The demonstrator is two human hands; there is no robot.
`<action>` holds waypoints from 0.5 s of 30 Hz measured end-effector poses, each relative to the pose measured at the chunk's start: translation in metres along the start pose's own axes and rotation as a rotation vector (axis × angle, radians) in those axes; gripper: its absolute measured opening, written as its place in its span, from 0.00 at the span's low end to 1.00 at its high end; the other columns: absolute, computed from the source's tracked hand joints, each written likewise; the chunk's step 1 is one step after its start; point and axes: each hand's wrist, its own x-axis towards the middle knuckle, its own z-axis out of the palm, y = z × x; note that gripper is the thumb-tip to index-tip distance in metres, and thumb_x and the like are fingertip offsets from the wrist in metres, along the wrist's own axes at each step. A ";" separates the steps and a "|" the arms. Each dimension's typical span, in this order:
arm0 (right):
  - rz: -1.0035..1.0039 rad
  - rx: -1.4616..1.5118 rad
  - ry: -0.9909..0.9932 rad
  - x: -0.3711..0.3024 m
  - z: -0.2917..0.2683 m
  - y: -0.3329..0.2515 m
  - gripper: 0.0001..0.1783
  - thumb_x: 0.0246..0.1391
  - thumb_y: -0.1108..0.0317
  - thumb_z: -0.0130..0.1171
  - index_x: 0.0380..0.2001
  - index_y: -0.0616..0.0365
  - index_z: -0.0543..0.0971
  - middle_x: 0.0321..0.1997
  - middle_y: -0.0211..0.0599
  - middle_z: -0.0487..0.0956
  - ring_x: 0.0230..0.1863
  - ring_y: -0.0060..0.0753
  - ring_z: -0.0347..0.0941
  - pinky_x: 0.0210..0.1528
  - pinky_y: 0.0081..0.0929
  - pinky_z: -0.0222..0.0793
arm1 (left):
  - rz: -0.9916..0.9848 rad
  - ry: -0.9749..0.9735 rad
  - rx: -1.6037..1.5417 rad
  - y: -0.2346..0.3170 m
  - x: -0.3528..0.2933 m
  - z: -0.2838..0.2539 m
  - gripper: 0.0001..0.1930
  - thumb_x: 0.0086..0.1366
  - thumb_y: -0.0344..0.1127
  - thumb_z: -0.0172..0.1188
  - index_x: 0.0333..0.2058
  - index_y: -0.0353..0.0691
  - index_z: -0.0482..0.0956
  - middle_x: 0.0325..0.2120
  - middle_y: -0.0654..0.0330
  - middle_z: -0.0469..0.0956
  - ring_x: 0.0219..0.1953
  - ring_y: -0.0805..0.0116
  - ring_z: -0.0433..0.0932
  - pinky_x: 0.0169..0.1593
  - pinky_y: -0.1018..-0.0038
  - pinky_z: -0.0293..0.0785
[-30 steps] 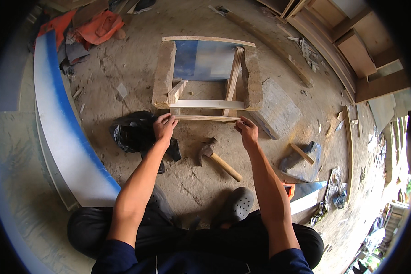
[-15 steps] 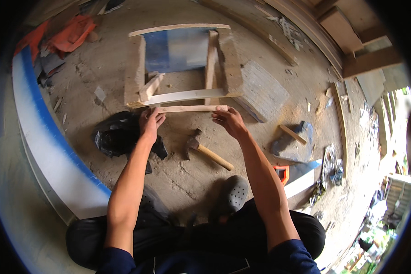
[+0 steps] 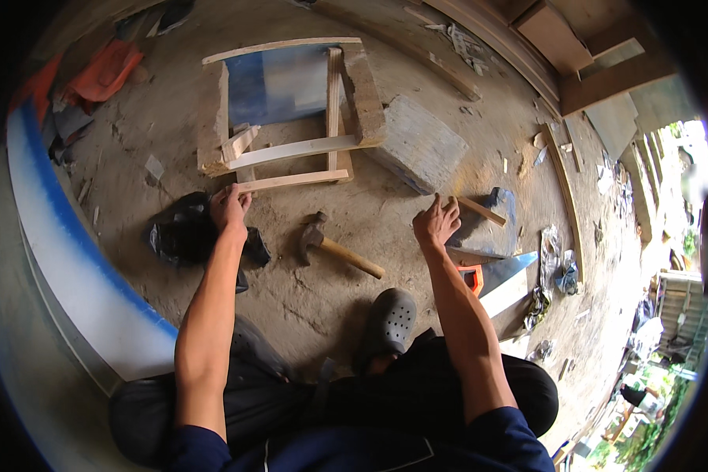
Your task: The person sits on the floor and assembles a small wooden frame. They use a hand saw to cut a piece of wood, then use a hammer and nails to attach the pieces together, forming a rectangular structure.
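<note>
My left hand [image 3: 230,208] pinches the left end of a narrow wooden strip [image 3: 303,181], which lies crosswise just in front of a small wooden frame [image 3: 370,102]. The fingers of my right hand [image 3: 436,222] are apart and slightly bent. Its fingertips are close to the near end of a short wooden stick [image 3: 484,211] resting on a grey block [image 3: 488,234]; whether they touch it I cannot tell. Between my forearms a claw hammer [image 3: 346,256] with a wooden handle lies on the floor.
Beside my left hand is a black plastic bag [image 3: 182,230]. A handsaw [image 3: 505,285] with an orange handle lies by my right forearm. A grey slab [image 3: 421,145] sits right of the frame. A long blue-and-white panel [image 3: 86,259] curves along the left. Timber [image 3: 401,49] lies at the back.
My right hand has let go of the strip's right end and moved right to the short stick. My left hand still holds the strip, now slightly slanted. The whole view has shifted a little.
</note>
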 end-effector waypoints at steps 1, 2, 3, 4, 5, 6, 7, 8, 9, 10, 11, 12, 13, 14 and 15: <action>-0.078 0.044 -0.001 -0.001 -0.004 -0.006 0.14 0.52 0.62 0.57 0.41 0.53 0.82 0.52 0.47 0.74 0.63 0.47 0.60 0.62 0.51 0.51 | 0.009 0.000 -0.004 -0.003 0.003 -0.003 0.14 0.63 0.28 0.62 0.43 0.36 0.67 0.36 0.54 0.74 0.31 0.66 0.77 0.38 0.70 0.83; -0.150 0.086 -0.004 -0.001 -0.014 -0.015 0.14 0.53 0.61 0.56 0.40 0.53 0.83 0.55 0.46 0.73 0.66 0.45 0.56 0.64 0.50 0.47 | 0.016 -0.002 -0.002 -0.005 0.004 -0.004 0.15 0.63 0.27 0.62 0.44 0.35 0.66 0.36 0.53 0.73 0.32 0.65 0.77 0.38 0.70 0.83; -0.137 0.118 -0.133 0.002 -0.026 -0.027 0.14 0.53 0.61 0.56 0.39 0.54 0.83 0.54 0.45 0.74 0.64 0.45 0.58 0.63 0.51 0.49 | 0.015 0.007 -0.001 -0.007 0.002 -0.003 0.15 0.63 0.27 0.62 0.45 0.35 0.66 0.37 0.53 0.73 0.32 0.65 0.77 0.39 0.70 0.83; -0.122 0.149 -0.263 0.007 -0.040 -0.041 0.14 0.54 0.60 0.56 0.38 0.55 0.83 0.53 0.45 0.74 0.63 0.45 0.60 0.63 0.51 0.50 | 0.014 0.015 0.002 -0.008 -0.003 0.000 0.16 0.63 0.27 0.61 0.45 0.35 0.66 0.38 0.53 0.73 0.33 0.64 0.77 0.39 0.69 0.84; -0.108 0.185 -0.392 0.012 -0.044 -0.053 0.15 0.54 0.59 0.55 0.37 0.55 0.83 0.52 0.44 0.75 0.61 0.44 0.63 0.62 0.52 0.51 | 0.017 0.024 0.005 -0.007 -0.007 0.002 0.16 0.63 0.27 0.61 0.45 0.35 0.65 0.38 0.53 0.73 0.33 0.63 0.77 0.39 0.69 0.84; -0.119 0.147 -0.421 0.018 -0.025 -0.054 0.19 0.54 0.56 0.58 0.43 0.58 0.80 0.35 0.37 0.79 0.41 0.41 0.75 0.47 0.42 0.68 | 0.026 0.019 0.002 -0.011 -0.010 0.007 0.14 0.64 0.27 0.60 0.44 0.34 0.66 0.39 0.54 0.72 0.35 0.62 0.77 0.39 0.69 0.84; -0.034 0.342 -0.565 0.022 -0.007 -0.052 0.20 0.55 0.57 0.58 0.45 0.58 0.79 0.34 0.36 0.79 0.37 0.38 0.74 0.42 0.39 0.69 | -0.022 0.001 0.008 -0.012 -0.011 0.012 0.11 0.64 0.26 0.59 0.43 0.32 0.68 0.39 0.53 0.73 0.38 0.60 0.77 0.41 0.67 0.85; 0.043 0.548 -0.719 0.024 0.011 -0.060 0.21 0.55 0.57 0.58 0.47 0.59 0.79 0.32 0.35 0.79 0.33 0.35 0.74 0.38 0.36 0.71 | -0.005 0.032 0.023 -0.013 -0.007 0.008 0.10 0.65 0.26 0.57 0.44 0.31 0.69 0.41 0.52 0.73 0.40 0.59 0.77 0.43 0.66 0.85; 0.124 0.747 -0.867 0.026 0.022 -0.065 0.22 0.55 0.58 0.58 0.49 0.60 0.78 0.31 0.34 0.79 0.29 0.32 0.74 0.33 0.33 0.72 | 0.006 0.056 0.035 -0.013 -0.008 0.011 0.10 0.66 0.25 0.56 0.44 0.30 0.70 0.42 0.50 0.73 0.42 0.59 0.77 0.44 0.65 0.85; 0.093 0.773 -0.851 0.024 0.032 -0.069 0.23 0.55 0.59 0.58 0.51 0.60 0.78 0.32 0.34 0.79 0.29 0.30 0.74 0.32 0.31 0.72 | 0.017 0.071 0.038 -0.014 -0.010 0.012 0.10 0.67 0.25 0.54 0.45 0.28 0.72 0.45 0.49 0.74 0.45 0.59 0.77 0.46 0.64 0.84; 0.052 0.813 -0.847 0.017 0.042 -0.085 0.23 0.56 0.60 0.58 0.52 0.60 0.77 0.34 0.34 0.79 0.29 0.27 0.73 0.31 0.29 0.72 | 0.036 0.089 0.038 -0.011 -0.005 0.004 0.11 0.67 0.26 0.54 0.46 0.27 0.74 0.43 0.49 0.76 0.42 0.59 0.78 0.47 0.65 0.84; 0.025 0.837 -0.830 0.013 0.049 -0.090 0.24 0.56 0.61 0.58 0.54 0.60 0.76 0.35 0.34 0.79 0.29 0.24 0.73 0.30 0.26 0.72 | 0.014 0.106 0.081 -0.012 -0.006 0.006 0.11 0.67 0.27 0.55 0.46 0.28 0.75 0.41 0.50 0.78 0.40 0.59 0.79 0.45 0.67 0.83; 0.037 0.866 -0.836 0.009 0.056 -0.094 0.24 0.56 0.61 0.58 0.54 0.60 0.76 0.35 0.34 0.80 0.29 0.24 0.73 0.30 0.27 0.72 | -0.010 0.121 0.124 -0.012 -0.006 0.007 0.11 0.67 0.27 0.55 0.46 0.29 0.77 0.39 0.50 0.79 0.37 0.59 0.80 0.44 0.69 0.83; 0.045 0.897 -0.845 0.005 0.063 -0.100 0.25 0.56 0.61 0.58 0.55 0.61 0.75 0.35 0.35 0.80 0.29 0.24 0.73 0.30 0.27 0.72 | 0.004 0.121 0.192 -0.012 -0.004 0.003 0.12 0.67 0.29 0.56 0.46 0.29 0.78 0.38 0.51 0.80 0.36 0.60 0.81 0.42 0.70 0.82; 0.061 0.921 -0.842 0.006 0.067 -0.098 0.25 0.56 0.62 0.58 0.55 0.62 0.75 0.36 0.35 0.80 0.29 0.24 0.74 0.30 0.27 0.72 | 0.010 0.107 0.258 -0.016 -0.003 0.006 0.12 0.66 0.30 0.57 0.45 0.30 0.79 0.37 0.51 0.81 0.35 0.62 0.81 0.41 0.72 0.81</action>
